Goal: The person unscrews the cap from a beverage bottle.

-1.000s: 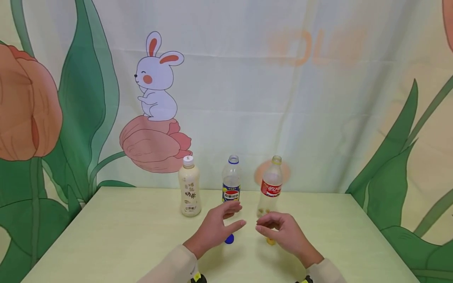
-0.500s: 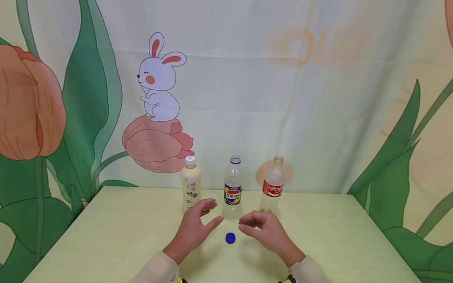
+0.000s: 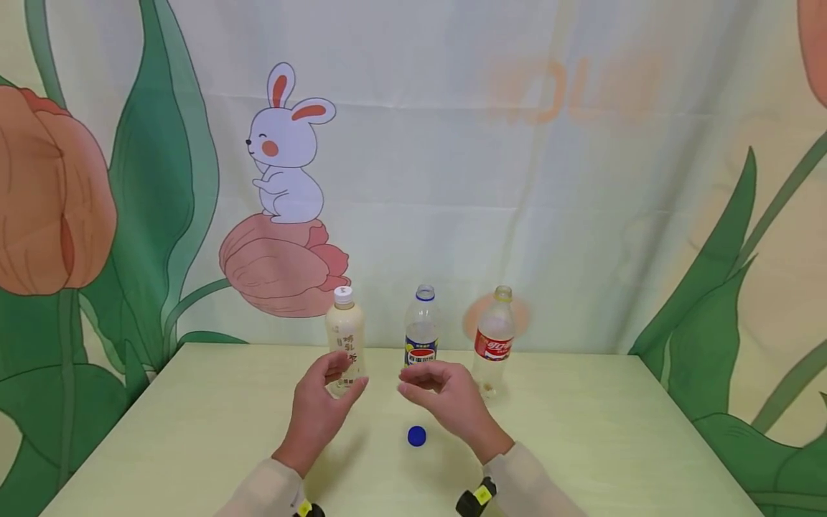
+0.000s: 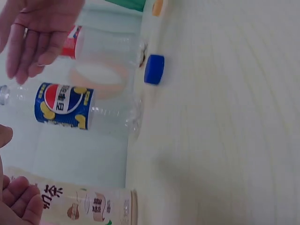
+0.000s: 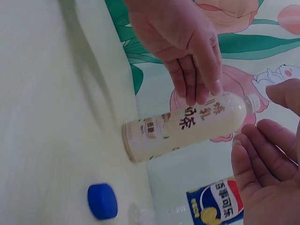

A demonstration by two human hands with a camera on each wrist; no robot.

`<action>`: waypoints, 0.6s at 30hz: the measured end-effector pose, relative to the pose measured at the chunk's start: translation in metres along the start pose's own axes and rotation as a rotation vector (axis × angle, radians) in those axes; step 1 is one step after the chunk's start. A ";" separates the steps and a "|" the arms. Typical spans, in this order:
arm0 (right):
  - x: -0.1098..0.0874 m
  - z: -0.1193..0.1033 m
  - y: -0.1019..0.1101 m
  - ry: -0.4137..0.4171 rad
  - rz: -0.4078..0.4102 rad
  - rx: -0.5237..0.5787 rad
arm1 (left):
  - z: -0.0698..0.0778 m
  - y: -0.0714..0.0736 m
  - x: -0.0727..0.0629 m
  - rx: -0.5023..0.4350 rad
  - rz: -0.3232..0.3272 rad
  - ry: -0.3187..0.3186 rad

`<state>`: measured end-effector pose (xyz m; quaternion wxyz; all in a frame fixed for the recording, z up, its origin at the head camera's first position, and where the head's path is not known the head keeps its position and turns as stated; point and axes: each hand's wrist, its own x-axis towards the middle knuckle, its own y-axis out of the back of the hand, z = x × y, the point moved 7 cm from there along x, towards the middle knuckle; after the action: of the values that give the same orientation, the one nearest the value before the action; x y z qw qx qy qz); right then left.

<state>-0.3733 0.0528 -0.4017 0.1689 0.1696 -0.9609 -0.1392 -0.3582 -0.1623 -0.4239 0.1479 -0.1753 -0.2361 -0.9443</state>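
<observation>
My left hand hovers before a cream-coloured milk tea bottle with a white cap, overlapping its lower part in the head view. Its fingers are bent loosely around nothing. Over the table my right hand holds nothing either, its relaxed fingers apart from the thumb. It covers the lower part of an uncapped Pepsi bottle with a blue neck ring. Right of that stands an uncapped Coca-Cola bottle with a red label. In front of the Pepsi bottle lies a blue bottle cap.
All three bottles stand upright in a row near the back of the pale yellow table. A yellow cap shows at the top of the left wrist view, hidden in the head view. Behind hangs a printed curtain.
Both hands have moved left: the left from the Pepsi bottle to the milk tea bottle, the right from the Coca-Cola bottle to the Pepsi bottle. Bottles and blue cap stay in place.
</observation>
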 end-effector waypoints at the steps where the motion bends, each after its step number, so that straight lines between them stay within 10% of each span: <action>1: 0.003 -0.002 -0.002 0.004 0.007 0.002 | -0.001 0.002 0.002 -0.002 0.013 -0.014; 18: 0.051 -0.051 -0.024 0.103 0.089 -0.041 | -0.034 0.009 0.042 0.032 -0.023 0.089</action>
<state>-0.3923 0.0010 -0.3492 0.2277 0.1300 -0.9545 -0.1421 -0.4013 -0.1949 -0.4318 0.1502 -0.1280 -0.2461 -0.9489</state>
